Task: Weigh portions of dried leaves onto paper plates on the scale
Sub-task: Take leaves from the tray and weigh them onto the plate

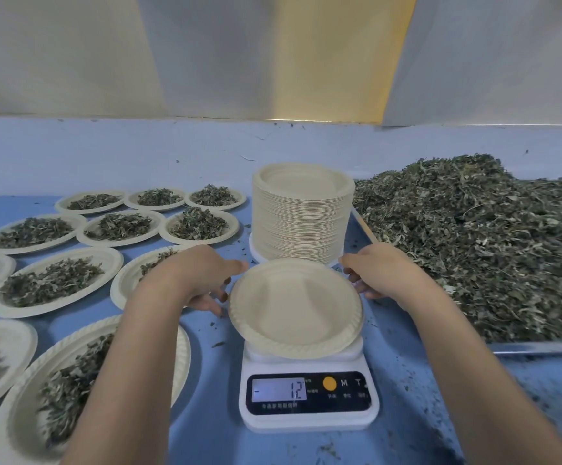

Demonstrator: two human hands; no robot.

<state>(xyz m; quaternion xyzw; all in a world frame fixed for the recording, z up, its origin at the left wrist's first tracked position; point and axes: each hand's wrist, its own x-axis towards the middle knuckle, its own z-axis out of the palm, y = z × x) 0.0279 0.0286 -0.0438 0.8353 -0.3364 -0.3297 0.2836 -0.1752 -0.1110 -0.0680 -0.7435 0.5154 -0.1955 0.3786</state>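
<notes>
Centre frame, our left hand (202, 280) and right hand (378, 275) pinched a round beige paper plate (294, 307) above a white scale (309, 421).

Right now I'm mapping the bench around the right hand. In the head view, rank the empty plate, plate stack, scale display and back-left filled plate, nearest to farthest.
1. Empty plate: the right hand holds its right edge.
2. Plate stack: just behind the hand, slightly left.
3. Scale display: lower, toward the person.
4. Back-left filled plate: far left, back row.
</notes>
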